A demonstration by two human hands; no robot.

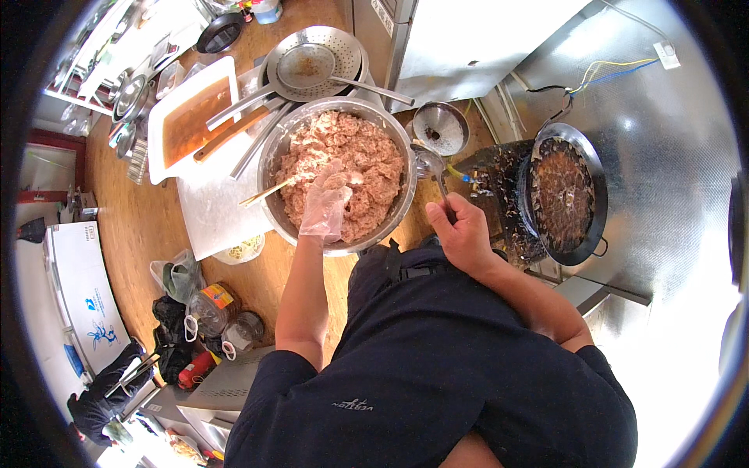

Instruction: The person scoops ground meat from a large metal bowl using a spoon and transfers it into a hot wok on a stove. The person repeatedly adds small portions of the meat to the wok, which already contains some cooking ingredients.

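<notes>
My left hand [327,199], in a clear plastic glove, is in a large steel basin [411,175] of raw minced meat [374,146]. Its fingers are curled around some of the meat, and a small pale lump shows beside them. A pair of wooden chopsticks [266,193] leans over the basin's left rim. My bare right hand [462,231] grips the handle of a metal ladle [430,161], whose bowl is just right of the basin. Farther right, a wok [603,216] on a gas burner holds dark oil with pale bits floating in it.
Behind the basin lie a perforated skimmer [345,50] and a wire strainer [307,64]. A white tray [157,137] of brown liquid stands at the left. A small metal bowl [447,126] of white powder is at the back right. Plastic jugs [213,310] stand on the floor.
</notes>
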